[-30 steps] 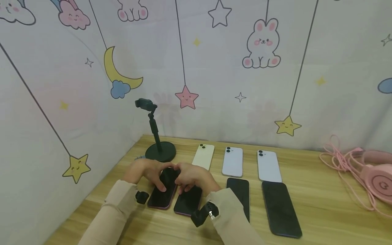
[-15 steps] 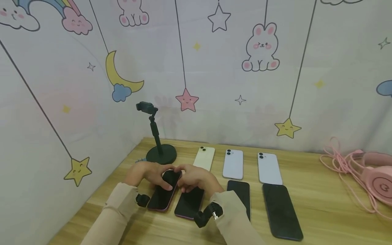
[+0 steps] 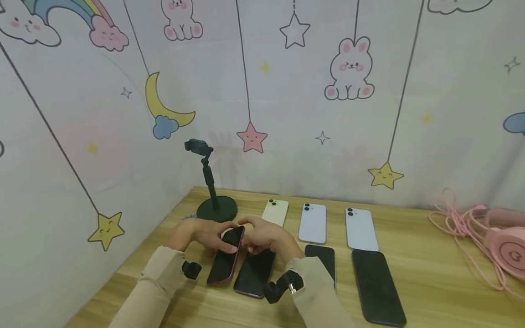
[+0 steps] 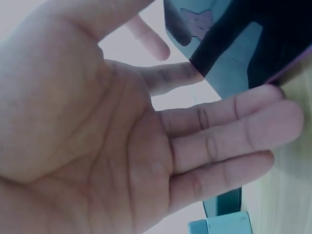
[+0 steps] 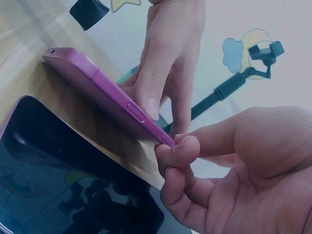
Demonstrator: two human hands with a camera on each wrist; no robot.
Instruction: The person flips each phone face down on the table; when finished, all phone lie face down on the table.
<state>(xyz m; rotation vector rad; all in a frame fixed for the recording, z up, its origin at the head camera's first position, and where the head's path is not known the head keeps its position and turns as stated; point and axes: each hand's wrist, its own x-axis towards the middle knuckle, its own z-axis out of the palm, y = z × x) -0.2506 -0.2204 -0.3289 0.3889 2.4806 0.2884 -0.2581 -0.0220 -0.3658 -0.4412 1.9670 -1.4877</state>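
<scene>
While the phones around it lie flat, the pink-edged phone (image 3: 224,264) has just come up on a tilt — half a second ago it was lower on the table (image 3: 434,296), and now its right long side stands raised, pink rim on show. It sits left of centre in the lower half of the head frame, screen turned up and a bit to the left. From where I stand, the right hand (image 3: 265,234) pinches it by the far corner, thumb and forefinger together; the right wrist frame shows that pinch at its middle. The left hand (image 3: 205,233) looks to hold it too, thumb laid on the screen, forefinger at the far end, other three fingers fairly straight in the left wrist frame. Can't tell whether any edge rests on the wood. Just beside it, lower centre, a second dark phone (image 3: 255,275) lies flat, not gripped. The black stand (image 3: 217,210), upper left of the hands, holds nothing. What the change means, in my judgement: lifting is under way, not finished — both holds matter, since that pinch is small and the phone could slip onto its neighbour.
</scene>
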